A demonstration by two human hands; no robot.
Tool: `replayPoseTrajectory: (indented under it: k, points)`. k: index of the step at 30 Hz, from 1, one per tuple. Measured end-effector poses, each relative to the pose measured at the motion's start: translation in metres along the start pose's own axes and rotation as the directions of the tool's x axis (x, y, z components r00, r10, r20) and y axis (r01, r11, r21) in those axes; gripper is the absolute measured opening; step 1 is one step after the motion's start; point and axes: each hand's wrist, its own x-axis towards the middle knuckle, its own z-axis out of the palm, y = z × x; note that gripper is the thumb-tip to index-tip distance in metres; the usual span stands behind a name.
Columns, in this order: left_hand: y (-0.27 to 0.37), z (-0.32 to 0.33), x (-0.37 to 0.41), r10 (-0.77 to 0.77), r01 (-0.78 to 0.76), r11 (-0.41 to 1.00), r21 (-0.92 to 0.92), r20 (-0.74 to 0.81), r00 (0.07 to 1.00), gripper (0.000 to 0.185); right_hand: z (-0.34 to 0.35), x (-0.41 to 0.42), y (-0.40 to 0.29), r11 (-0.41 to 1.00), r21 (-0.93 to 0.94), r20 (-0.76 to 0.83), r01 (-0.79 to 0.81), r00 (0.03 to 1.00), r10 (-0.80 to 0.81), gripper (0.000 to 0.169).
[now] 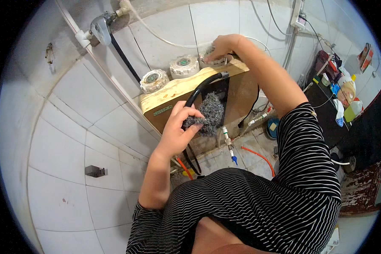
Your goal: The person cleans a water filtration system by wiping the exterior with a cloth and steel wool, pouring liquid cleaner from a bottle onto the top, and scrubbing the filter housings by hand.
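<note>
My left hand (181, 128) grips a black rubber hose (204, 85) together with a grey steel wool scourer (211, 114). The hose's free end curves up and right in front of a wall-mounted water purifier (174, 109). Three ribbed white round caps stand in a row along the purifier's yellowed top. My right hand (222, 49) reaches over to the rightmost cap (209, 58), its fingers on or just above it; whether it grips the cap cannot be told. The middle cap (184, 66) and the left cap (154, 81) are untouched.
A water valve (101, 28) and white pipe (104, 71) are on the tiled wall at left. Below the purifier are a valve with a blue tip (230, 146) and an orange hose (262, 158). Bottles and cloths crowd a black counter (320, 104) at right.
</note>
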Motion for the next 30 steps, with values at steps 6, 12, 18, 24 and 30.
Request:
replayPoseTrajectory:
  k: [6, 12, 18, 24, 30]
  points:
    - [-0.003, 0.002, 0.019, 0.076, -0.076, 0.997, 0.035, -0.004, 0.997, 0.019, 0.014, 0.021, 0.015, 1.0, 0.013, 0.083, -0.021, 0.996, 0.02, 0.093]
    - [-0.001, -0.011, 0.034, 0.052, -0.052, 0.998, 0.045, 0.004, 0.999, 0.019, 0.002, 0.014, -0.007, 0.998, 0.017, 0.019, 0.062, 0.998, -0.063, 0.085]
    - [-0.003, -0.008, 0.042, 0.097, -0.098, 0.995, 0.031, 0.034, 0.995, 0.021, -0.003, 0.011, 0.0, 1.0, 0.023, 0.052, 0.02, 0.998, -0.021, 0.083]
    - [-0.003, -0.003, 0.034, 0.087, -0.087, 0.996, 0.002, 0.051, 0.995, 0.019, 0.0, 0.001, -0.021, 0.98, -0.14, -0.142, -0.138, 0.983, 0.118, 0.085]
    - [-0.003, -0.007, 0.032, 0.069, -0.069, 0.998, 0.012, 0.017, 0.997, 0.019, 0.013, 0.031, 0.007, 0.99, -0.018, -0.014, 0.138, 0.99, -0.138, 0.083]
